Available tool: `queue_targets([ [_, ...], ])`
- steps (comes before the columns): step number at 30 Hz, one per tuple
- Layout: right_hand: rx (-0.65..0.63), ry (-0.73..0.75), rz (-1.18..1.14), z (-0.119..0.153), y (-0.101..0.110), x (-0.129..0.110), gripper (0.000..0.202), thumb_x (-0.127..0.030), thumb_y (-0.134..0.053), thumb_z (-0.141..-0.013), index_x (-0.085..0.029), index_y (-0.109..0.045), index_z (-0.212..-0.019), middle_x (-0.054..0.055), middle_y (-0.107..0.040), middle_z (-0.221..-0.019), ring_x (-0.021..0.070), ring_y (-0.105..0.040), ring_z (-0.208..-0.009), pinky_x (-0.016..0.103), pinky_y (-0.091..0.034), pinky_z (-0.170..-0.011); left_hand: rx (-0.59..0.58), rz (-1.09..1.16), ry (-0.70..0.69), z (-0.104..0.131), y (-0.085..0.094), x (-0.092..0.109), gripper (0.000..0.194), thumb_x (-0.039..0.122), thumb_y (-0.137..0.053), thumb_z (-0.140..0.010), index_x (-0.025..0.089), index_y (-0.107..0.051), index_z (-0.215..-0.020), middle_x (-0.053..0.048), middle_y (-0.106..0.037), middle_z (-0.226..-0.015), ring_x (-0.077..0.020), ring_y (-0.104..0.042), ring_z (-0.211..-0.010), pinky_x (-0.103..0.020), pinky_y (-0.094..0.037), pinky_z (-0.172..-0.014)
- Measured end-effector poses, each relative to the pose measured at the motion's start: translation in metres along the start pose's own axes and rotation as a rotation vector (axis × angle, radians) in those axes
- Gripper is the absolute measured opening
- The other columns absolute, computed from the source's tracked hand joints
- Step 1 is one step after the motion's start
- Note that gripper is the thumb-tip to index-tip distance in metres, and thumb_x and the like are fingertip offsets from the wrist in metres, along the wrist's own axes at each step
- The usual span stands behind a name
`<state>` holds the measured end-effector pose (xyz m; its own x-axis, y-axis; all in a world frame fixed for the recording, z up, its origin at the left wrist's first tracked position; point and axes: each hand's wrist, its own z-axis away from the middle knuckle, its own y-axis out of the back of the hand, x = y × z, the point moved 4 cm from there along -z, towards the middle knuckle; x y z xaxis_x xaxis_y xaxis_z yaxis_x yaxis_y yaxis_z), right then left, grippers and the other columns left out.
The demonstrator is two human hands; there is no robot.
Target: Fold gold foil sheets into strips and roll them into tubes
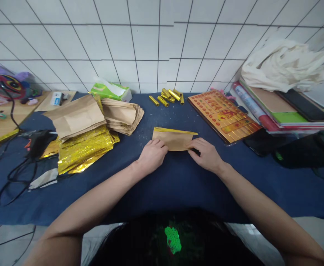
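Observation:
A brown paper sheet [173, 142] lies in front of me on the blue cloth, with a narrow gold strip folded over along its far edge. My left hand [153, 152] is closed on its left near corner, fingers curled on the paper. At the right end, my right hand [205, 153] pinches the edge between thumb and fingers. Left of my hands lie a stack of gold foil sheets [86, 149] and brown paper sheets [77, 112], some folded. Beyond the sheet, several rolled gold tubes [169, 96] lie in a loose pile near the wall.
A black glue gun [40, 144] with a looped cable lies at the left. A green tissue box [110, 91] stands by the tiled wall. To the right are a red-gold printed pack [224, 114], a dark phone [264, 142], and a pile of books under a white cloth bag [286, 64].

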<state>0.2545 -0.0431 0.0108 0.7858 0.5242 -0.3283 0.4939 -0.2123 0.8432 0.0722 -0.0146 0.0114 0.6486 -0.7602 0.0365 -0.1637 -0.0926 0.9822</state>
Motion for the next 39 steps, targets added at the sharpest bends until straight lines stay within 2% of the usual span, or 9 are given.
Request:
queue_targets([
  [3,-0.052,0.039,0.028,0.0,-0.004,-0.005,0.014,-0.022,-0.052,-0.083,-0.018,-0.065,-0.085,0.007,-0.066,-0.087,0.0199,-0.056,-0.083,0.036,-0.047,-0.076,0.03,-0.005,-0.037,0.0,0.001,0.003,0.018,0.018,-0.043,-0.087,0.016,-0.06,-0.08,-0.006,-0.06,-0.08,-0.019,-0.053,-0.081,-0.032,-0.042,-0.073],
  [7,-0.049,0.039,-0.053,-0.001,-0.007,-0.008,0.018,-0.021,-0.049,-0.085,-0.018,-0.065,-0.077,0.005,-0.065,-0.082,0.0168,-0.055,-0.076,0.033,-0.047,-0.073,0.041,0.075,-0.008,0.001,0.002,0.004,0.019,0.018,-0.04,-0.088,0.016,-0.057,-0.079,-0.005,-0.061,-0.077,-0.0182,-0.056,-0.079,-0.03,-0.044,-0.073],
  [13,-0.061,-0.109,-0.162,-0.004,-0.005,-0.001,0.014,-0.022,-0.053,-0.083,-0.02,-0.064,-0.076,0.003,-0.068,-0.078,0.0177,-0.057,-0.078,0.033,-0.047,-0.076,-0.077,0.365,0.183,-0.005,0.004,-0.009,0.014,0.018,-0.049,-0.083,0.019,-0.061,-0.091,-0.003,-0.066,-0.091,-0.0179,-0.06,-0.086,-0.028,-0.046,-0.076],
  [19,-0.116,-0.295,-0.165,-0.005,-0.006,0.002,0.015,-0.024,-0.053,-0.082,-0.021,-0.066,-0.075,0.002,-0.068,-0.077,0.0175,-0.058,-0.074,0.031,-0.046,-0.071,-0.148,0.527,0.319,-0.01,0.003,-0.022,0.012,0.02,-0.053,-0.08,0.02,-0.065,-0.084,0.0,-0.068,-0.081,-0.0167,-0.062,-0.078,-0.026,-0.046,-0.073],
  [25,-0.148,-0.483,-0.12,-0.004,-0.008,0.007,0.016,-0.027,-0.053,-0.08,-0.02,-0.067,-0.078,0.003,-0.066,-0.076,0.0174,-0.061,-0.07,0.031,-0.046,-0.068,-0.147,0.46,0.376,-0.008,-0.002,-0.026,0.014,0.023,-0.052,-0.081,0.022,-0.065,-0.087,0.0,-0.069,-0.086,-0.0178,-0.064,-0.082,-0.028,-0.046,-0.076],
  [30,-0.183,-0.506,-0.057,-0.005,-0.008,0.007,0.016,-0.027,-0.052,-0.078,-0.022,-0.067,-0.081,0.001,-0.069,-0.075,0.0173,-0.063,-0.067,0.029,-0.045,-0.063,-0.176,0.393,0.379,-0.008,-0.003,-0.026,0.015,0.024,-0.051,-0.082,0.021,-0.064,-0.09,-0.001,-0.069,-0.087,-0.0187,-0.064,-0.083,-0.029,-0.046,-0.075],
  [39,-0.214,-0.518,0.07,-0.007,-0.01,0.006,0.017,-0.028,-0.051,-0.08,-0.022,-0.066,-0.079,0.001,-0.071,-0.076,0.0191,-0.064,-0.068,0.028,-0.042,-0.06,-0.159,0.251,0.381,-0.009,-0.002,-0.027,0.013,0.028,-0.049,-0.085,0.02,-0.059,-0.085,-0.003,-0.066,-0.09,-0.018,-0.063,-0.083,-0.028,-0.045,-0.073],
])
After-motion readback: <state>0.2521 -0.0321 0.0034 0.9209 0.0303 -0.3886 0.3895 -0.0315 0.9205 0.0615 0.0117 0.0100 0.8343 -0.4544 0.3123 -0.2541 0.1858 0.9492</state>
